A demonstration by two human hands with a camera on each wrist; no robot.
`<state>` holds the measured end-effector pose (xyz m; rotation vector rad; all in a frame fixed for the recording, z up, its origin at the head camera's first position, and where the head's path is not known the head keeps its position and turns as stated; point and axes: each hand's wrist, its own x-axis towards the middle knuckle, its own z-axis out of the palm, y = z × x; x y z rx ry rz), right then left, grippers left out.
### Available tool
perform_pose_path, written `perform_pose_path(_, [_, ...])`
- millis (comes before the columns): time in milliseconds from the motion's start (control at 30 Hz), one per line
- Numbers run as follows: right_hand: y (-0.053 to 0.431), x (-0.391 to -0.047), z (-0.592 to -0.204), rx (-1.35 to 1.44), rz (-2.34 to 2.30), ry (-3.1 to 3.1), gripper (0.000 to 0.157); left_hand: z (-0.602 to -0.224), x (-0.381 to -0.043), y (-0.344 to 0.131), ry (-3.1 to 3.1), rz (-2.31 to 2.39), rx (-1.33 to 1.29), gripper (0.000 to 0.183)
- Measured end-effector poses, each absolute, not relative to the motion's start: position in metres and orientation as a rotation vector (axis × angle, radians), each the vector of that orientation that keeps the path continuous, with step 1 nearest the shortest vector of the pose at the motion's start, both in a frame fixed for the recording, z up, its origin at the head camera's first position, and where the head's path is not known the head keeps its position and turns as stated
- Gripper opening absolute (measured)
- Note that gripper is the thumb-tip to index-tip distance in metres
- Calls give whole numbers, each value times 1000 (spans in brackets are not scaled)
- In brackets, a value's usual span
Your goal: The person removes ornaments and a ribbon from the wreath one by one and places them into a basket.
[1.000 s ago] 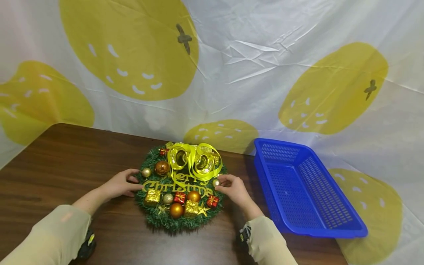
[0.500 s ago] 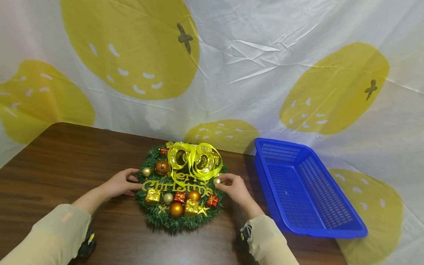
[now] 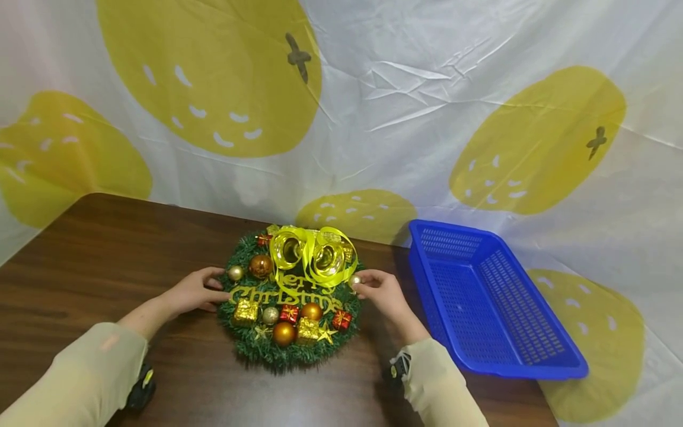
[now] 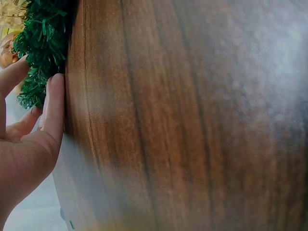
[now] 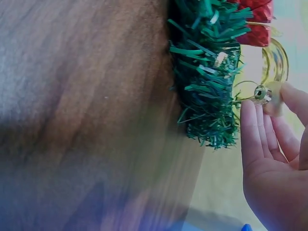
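A green tinsel Christmas wreath (image 3: 267, 354) lies on the table, covered with baubles, small gift boxes and gold "Merry Christmas" lettering. Two shiny gold bells (image 3: 328, 261) with yellow ribbon sit at its top. My left hand (image 3: 194, 290) holds the wreath's left edge, thumb over the tinsel and fingers along its side. At the right edge, my right hand (image 3: 385, 292) pinches a small pale gold bauble (image 5: 275, 99) between thumb and fingers. In the right wrist view the bauble's metal cap and wire loop stand just off the tinsel (image 5: 211, 96).
To the right of the wreath stands a blue plastic basket (image 3: 459, 356) with slotted walls. The brown wooden table (image 3: 144, 237) runs back to a white curtain (image 3: 389, 148) printed with yellow fruit. A red gift box (image 3: 341, 320) sits on the wreath below my right hand.
My right hand has shifted slightly up and to the right, drawing the small bauble outward from the wreath. My left hand stays at the left edge.
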<state>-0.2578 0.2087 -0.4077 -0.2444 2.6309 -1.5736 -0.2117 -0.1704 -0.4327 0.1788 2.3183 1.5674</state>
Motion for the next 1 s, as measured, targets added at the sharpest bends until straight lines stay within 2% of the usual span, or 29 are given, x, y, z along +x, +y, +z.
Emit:
perform_pose_path(367, [209, -256, -394, -251, -1671, 2585, 32, -435, -214, -172, 2315, 1558, 191, 78])
perform_pose_path(1000, [212, -256, -371, -309, -1703, 2566, 30, -436, -214, -172, 2321, 1538, 186, 79])
